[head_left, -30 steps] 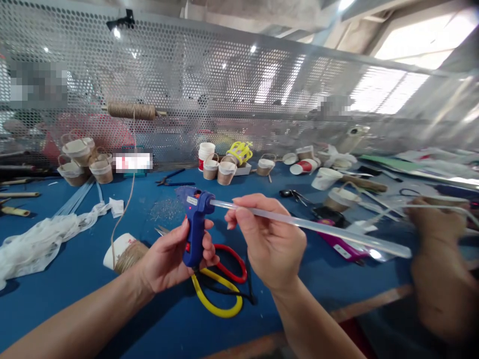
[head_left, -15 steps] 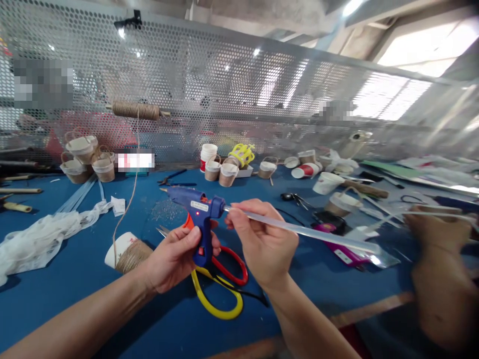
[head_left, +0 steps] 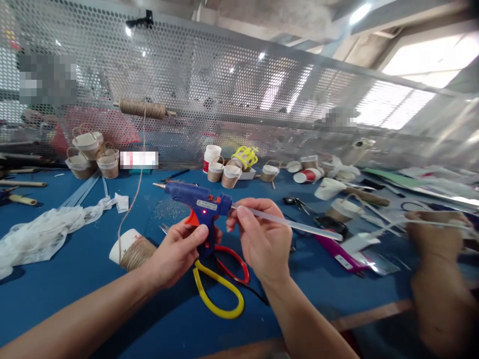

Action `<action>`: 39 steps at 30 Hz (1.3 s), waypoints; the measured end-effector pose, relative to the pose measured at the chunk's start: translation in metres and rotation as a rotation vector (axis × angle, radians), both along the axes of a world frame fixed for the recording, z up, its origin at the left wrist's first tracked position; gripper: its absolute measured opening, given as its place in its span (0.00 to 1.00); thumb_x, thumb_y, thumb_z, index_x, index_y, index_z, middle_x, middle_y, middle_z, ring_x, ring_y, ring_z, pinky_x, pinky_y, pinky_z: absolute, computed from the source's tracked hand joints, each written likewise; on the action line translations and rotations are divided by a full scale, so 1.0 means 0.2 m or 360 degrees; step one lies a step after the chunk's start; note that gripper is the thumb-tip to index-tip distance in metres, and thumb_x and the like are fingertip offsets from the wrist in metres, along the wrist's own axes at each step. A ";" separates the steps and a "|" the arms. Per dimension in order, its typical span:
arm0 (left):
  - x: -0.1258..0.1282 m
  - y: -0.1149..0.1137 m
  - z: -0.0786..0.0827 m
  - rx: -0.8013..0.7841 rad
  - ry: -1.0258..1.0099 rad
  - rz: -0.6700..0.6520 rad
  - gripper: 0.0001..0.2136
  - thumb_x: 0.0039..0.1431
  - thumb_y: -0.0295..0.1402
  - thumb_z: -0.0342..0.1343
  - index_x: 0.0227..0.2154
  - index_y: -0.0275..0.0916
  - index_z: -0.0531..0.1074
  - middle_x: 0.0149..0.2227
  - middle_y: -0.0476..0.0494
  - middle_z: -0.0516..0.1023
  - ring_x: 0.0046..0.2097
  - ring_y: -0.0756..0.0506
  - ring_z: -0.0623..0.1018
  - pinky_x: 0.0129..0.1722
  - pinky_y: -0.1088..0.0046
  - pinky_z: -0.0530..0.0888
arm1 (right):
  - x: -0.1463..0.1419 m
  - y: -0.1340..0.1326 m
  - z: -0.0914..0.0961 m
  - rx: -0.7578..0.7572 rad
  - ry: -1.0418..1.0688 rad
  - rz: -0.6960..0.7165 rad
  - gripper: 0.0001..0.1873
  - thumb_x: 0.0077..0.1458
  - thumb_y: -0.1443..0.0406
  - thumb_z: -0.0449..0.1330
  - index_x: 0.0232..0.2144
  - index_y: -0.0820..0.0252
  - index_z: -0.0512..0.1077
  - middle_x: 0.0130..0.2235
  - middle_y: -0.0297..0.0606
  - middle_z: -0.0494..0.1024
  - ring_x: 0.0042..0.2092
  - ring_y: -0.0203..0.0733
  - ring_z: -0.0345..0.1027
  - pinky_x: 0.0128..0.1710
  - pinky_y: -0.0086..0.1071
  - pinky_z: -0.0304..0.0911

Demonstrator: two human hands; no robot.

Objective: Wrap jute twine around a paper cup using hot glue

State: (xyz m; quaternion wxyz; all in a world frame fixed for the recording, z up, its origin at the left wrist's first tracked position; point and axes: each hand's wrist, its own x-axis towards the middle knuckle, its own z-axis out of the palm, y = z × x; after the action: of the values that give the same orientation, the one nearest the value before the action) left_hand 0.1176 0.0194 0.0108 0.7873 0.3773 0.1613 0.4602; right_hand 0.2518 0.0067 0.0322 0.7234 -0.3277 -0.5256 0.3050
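My left hand (head_left: 187,244) is wrapped round the handle of a blue hot glue gun (head_left: 202,199), whose red light is lit and whose nozzle points left. In my right hand (head_left: 264,234), a translucent glue stick (head_left: 303,227) is pinched between thumb and fingers, its front end at the rear opening of the gun. How deep it sits inside is hidden. Below the gun lie scissors with one yellow and one red handle (head_left: 219,299). Beside my left forearm, a white paper cup partly wound with twine (head_left: 136,254) rests on its side; the twine runs up to a spool (head_left: 142,108).
Small twine-wrapped buckets (head_left: 108,163) stand along the back of the blue table (head_left: 149,319), before a perforated metal screen (head_left: 239,89). White lace (head_left: 45,237) lies at left. At right are a purple packet (head_left: 339,254), a white cup (head_left: 329,188) and another person's blurred arm (head_left: 437,269).
The glue stick has shifted forward toward the gun, with less of it showing behind my right hand. The gun sits slightly further right in view and looks more level.
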 end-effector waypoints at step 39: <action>0.02 0.04 -0.08 0.0157 0.0557 0.0218 0.16 0.47 0.44 0.58 0.28 0.32 0.76 0.25 0.44 0.75 0.28 0.50 0.71 0.32 0.74 0.66 | -0.09 0.09 -0.07 -0.0850 0.0020 0.0747 0.13 0.45 0.57 0.62 0.28 0.62 0.73 0.26 0.36 0.76 0.30 0.40 0.70 0.31 0.33 0.66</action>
State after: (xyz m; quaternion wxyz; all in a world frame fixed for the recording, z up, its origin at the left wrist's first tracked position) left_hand 0.1222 0.0280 -0.0047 0.6946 0.4779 0.2982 0.4474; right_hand 0.2338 0.0244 0.0188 0.5257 -0.3737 -0.4839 0.5915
